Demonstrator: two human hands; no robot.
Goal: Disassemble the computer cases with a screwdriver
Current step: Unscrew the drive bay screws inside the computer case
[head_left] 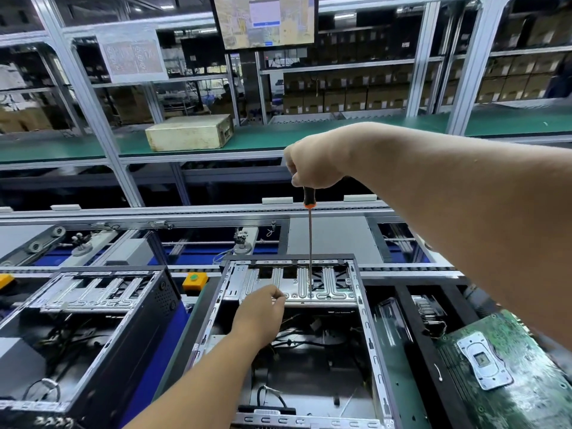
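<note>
Gripping the black and orange handle from above, the right hand [312,164] holds the screwdriver [309,243] upright; its fingers are curled fully around the handle, so most of the handle is hidden inside the fist and only the lower end shows. The long thin shaft goes straight down from this grip, and its tip stands on the silver metal bracket [309,291] at the far side of the open computer case [365,320] in the middle. The screw under the tip is too small to make out.

Lower and to the left of the shaft, the left hand [263,314] reaches into the same case. Its fingers are bent, and the fingertips [278,297] meet at the near edge of the bracket; whether they pinch something small or only touch the metal, I cannot tell.

Inside the case some dark cables lie on the bottom, in shadow. Its near edge is cut off by the lower border of the view.

A second open case [93,308] stands to the left, apart from the first, partly cut off at the border. At the right a green circuit board [507,360] lies on the surface, partly covered by the right forearm. A beige box [188,133] rests on the green shelf behind, and a monitor [264,20] hangs above, its text blurred.
</note>
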